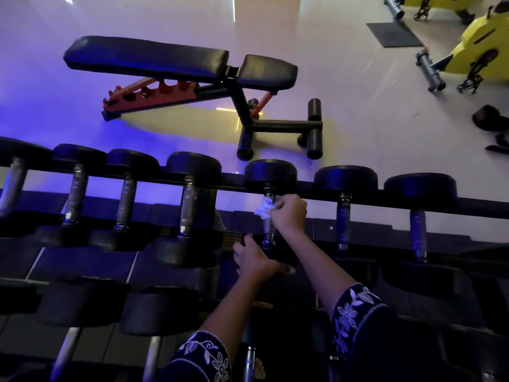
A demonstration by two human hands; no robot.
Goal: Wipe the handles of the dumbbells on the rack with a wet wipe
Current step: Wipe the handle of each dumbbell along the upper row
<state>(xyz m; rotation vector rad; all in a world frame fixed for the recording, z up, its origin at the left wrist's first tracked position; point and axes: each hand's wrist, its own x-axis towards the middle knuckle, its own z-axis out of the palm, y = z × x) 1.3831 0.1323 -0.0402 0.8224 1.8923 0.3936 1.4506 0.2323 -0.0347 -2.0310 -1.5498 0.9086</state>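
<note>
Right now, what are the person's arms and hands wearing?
Both hands are bare: the left hand and the right hand wear no gloves, and no rings or watch show. Each forearm comes out of a wide dark navy sleeve, the left sleeve and right sleeve both stitched with white flowers and leaves.

Both forearms are bare below dark navy sleeves (358, 321); each cuff, nearer the camera than the dumbbell rack (413, 205), carries white embroidered flowers and leaves.

No readable text, label, brand or number shows on the dumbbells (270, 213), the rack (413, 204) or the bench (179, 62); the dim light blurs any markings.
</note>
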